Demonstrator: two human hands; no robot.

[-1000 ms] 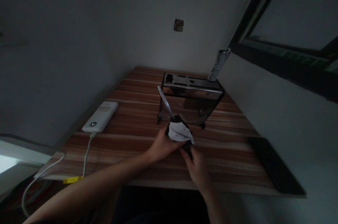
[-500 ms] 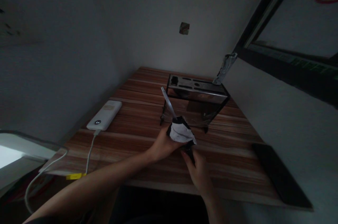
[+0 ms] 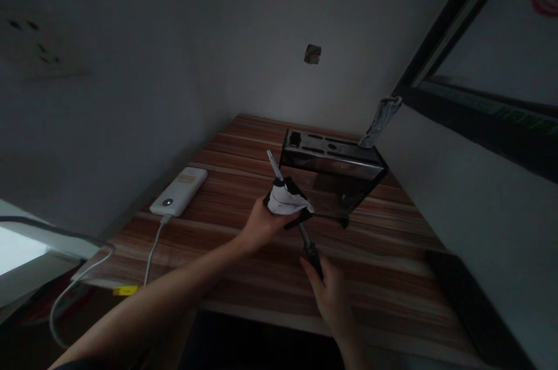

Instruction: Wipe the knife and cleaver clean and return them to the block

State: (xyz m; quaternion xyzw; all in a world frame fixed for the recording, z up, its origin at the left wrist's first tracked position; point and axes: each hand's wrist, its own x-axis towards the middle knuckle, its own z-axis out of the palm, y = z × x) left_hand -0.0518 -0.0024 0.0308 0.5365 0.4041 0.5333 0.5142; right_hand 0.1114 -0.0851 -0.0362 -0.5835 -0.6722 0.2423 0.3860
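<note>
My left hand (image 3: 261,226) is closed around a crumpled black-and-white cloth (image 3: 285,200), which wraps the middle of a slim metal rod (image 3: 274,164). The rod's pale tip sticks out beyond the cloth, pointing up and away to the left. Below the cloth a short length of bare shaft shows, leading to a dark handle (image 3: 313,259). My right hand (image 3: 330,285) grips the lower end of that handle. Both hands are above the front half of the table. The part of the rod inside the cloth is hidden.
A slotted metal-topped holder (image 3: 333,149) with clear sides stands behind my hands, a wrapped grey object (image 3: 380,121) rising from it. On the left of the wooden table (image 3: 226,178) lies a white power bank (image 3: 179,191) with a cable. A dark flat object (image 3: 475,306) lies at the right edge.
The cloth and my left hand have moved up the rod, away from the handle. Bare shaft now shows between them, and less of the tip sticks out. The view has shifted slightly.
</note>
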